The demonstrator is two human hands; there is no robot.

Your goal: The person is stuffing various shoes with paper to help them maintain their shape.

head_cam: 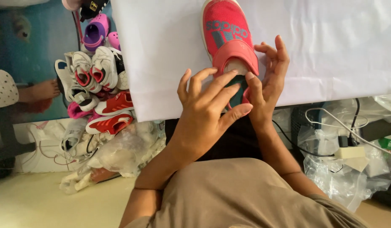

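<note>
Here's the pink shoe (226,31) lying on the white sheet (161,50), toe pointing away from the person and heel end hanging right at the near edge of the cloth. Its long axis runs straight out from the body, so the opening faces both hands. The left hand (206,112) sits over the heel end, fingers fanned apart, fingertips resting on the strap and the tongue area, not closed around anything that I can make out. The right hand (269,78) is on the shoe's right side, fingers (280,55) upright and loosely spread against the strap's edge, thumb tucked down by the heel opening (whether it pinches the collar is hidden behind the left fingers). Both hands are touching the shoe at the same end; the left covers more of it, the right braces the side. The toe is well apart from either hand. Off to the left, a pile of small shoes (96,80) lies heaped on the floor beside crumpled plastic bags (119,154).
</note>
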